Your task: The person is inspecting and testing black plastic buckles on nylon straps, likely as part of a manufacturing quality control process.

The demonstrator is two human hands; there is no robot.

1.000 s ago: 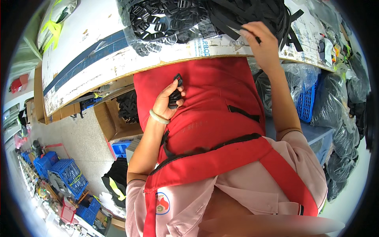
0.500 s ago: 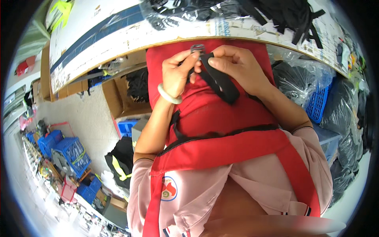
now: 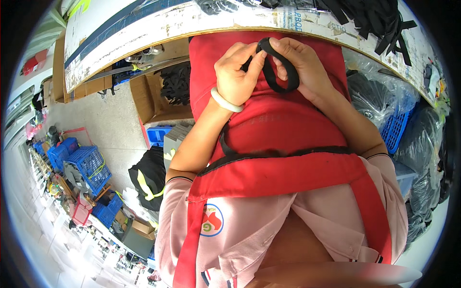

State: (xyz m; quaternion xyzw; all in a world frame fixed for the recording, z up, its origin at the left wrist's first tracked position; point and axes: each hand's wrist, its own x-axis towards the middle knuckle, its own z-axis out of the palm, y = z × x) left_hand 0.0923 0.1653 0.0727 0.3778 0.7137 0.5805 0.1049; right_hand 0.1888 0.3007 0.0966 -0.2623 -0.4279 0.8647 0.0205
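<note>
A black webbing strap (image 3: 287, 87) is bent into a loop above the red apron (image 3: 283, 127) on my lap. Its upper end is pinched in the fingers of my left hand (image 3: 236, 72), which has a pale bangle on the wrist. My right hand (image 3: 303, 62) grips the same strap from the other side, thumb and forefinger close to the left fingertips. The loop hangs down between the two hands. A dark bit of strap also shows behind the left fingers. Any buckle on it is hidden by my fingers.
The worn white table edge (image 3: 182, 38) runs just beyond my hands. Black straps (image 3: 370, 21) lie heaped on it at right. Under it, at left, an open cardboard box (image 3: 146, 98) holds black pieces. Plastic bags (image 3: 372, 96) and a blue crate (image 3: 396, 127) stand at right.
Both hands have moved slightly up and right, drawing closer together at the fingertips. The metal-looking buckle seen at the left fingertips is out of sight, and the strap now forms a rounder loop.
</note>
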